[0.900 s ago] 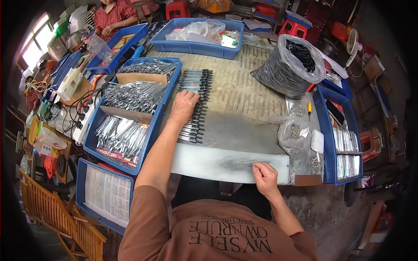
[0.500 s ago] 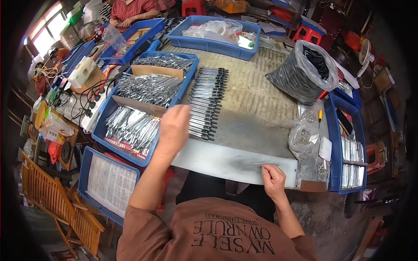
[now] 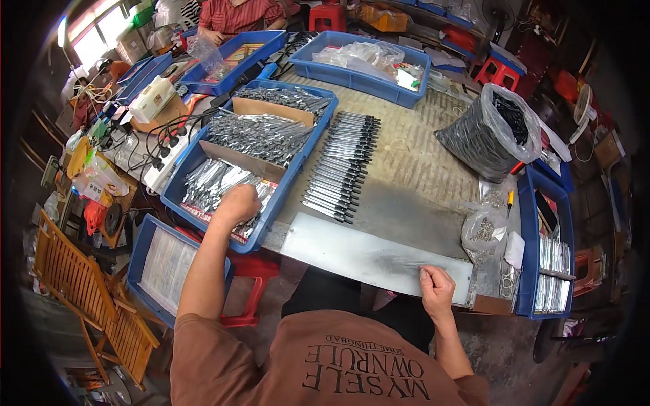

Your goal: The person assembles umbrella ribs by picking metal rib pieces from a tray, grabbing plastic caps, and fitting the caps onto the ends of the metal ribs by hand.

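Note:
My left hand [image 3: 238,204] is over the near compartment of a long blue tray [image 3: 313,143], its fingers curled down among loose silver pen barrels [image 3: 218,181]. What those fingers grip is hidden. To the right of the tray lies a neat row of silver pens with black ends [image 3: 345,162], side by side on the table. My right hand [image 3: 437,289] rests closed at the right part of a white board [image 3: 359,247] along the table's near edge. Its thumb presses against the curled fingers, and anything held there is too small to make out.
A clear bag of black parts [image 3: 484,132] stands at the right, with a small bag of metal bits [image 3: 483,230] nearer me. Other blue trays stand at the far side [image 3: 359,71], the right [image 3: 525,264] and lower left [image 3: 139,260]. Across the table sits a person [image 3: 244,20].
My left hand has moved left from beside the pen row into the tray's near compartment. My right hand stays closed on the white board. The whole view has shifted slightly.

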A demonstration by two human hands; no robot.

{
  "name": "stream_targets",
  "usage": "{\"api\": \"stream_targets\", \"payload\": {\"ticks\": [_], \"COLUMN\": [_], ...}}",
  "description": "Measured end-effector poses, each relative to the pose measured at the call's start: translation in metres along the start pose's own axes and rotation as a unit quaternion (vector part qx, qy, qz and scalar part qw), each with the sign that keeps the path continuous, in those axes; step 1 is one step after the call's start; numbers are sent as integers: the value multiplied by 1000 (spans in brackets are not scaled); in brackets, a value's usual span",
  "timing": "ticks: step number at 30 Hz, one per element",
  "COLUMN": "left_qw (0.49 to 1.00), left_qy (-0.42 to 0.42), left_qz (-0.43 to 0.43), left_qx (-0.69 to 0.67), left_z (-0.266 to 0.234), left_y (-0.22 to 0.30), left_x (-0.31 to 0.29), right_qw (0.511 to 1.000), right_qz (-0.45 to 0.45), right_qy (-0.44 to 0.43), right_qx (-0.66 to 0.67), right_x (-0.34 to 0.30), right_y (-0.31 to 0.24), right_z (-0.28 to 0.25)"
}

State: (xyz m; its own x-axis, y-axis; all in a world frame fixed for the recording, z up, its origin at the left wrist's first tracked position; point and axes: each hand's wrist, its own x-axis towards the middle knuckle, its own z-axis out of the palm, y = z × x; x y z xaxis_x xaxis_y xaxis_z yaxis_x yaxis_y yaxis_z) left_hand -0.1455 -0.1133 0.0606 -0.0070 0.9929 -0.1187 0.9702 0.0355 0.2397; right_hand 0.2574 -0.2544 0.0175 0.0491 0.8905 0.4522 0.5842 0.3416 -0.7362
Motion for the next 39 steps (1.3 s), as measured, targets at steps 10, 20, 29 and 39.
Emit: {"api": "stream_targets", "payload": {"ticks": [10, 20, 29, 39], "left_qw": [992, 837, 653, 615], "left_qy": [111, 72, -155, -188], "left_qz": [28, 175, 123, 120], "left_qx": [-56, -513, -731, -757], "left_z": [-11, -17, 43, 67], "left_y": [-6, 88, 171, 204], "left_x": [-12, -52, -77, -91], "right_qw": [999, 993, 968, 926], "right_qz": [26, 94, 134, 219], "right_qy": [-28, -65, -132, -171], "right_qx": [14, 30, 166, 257], "right_x": [2, 7, 26, 18], "right_y": [-1, -7, -50, -50], "right_z": [-2, -10, 2, 8]}}
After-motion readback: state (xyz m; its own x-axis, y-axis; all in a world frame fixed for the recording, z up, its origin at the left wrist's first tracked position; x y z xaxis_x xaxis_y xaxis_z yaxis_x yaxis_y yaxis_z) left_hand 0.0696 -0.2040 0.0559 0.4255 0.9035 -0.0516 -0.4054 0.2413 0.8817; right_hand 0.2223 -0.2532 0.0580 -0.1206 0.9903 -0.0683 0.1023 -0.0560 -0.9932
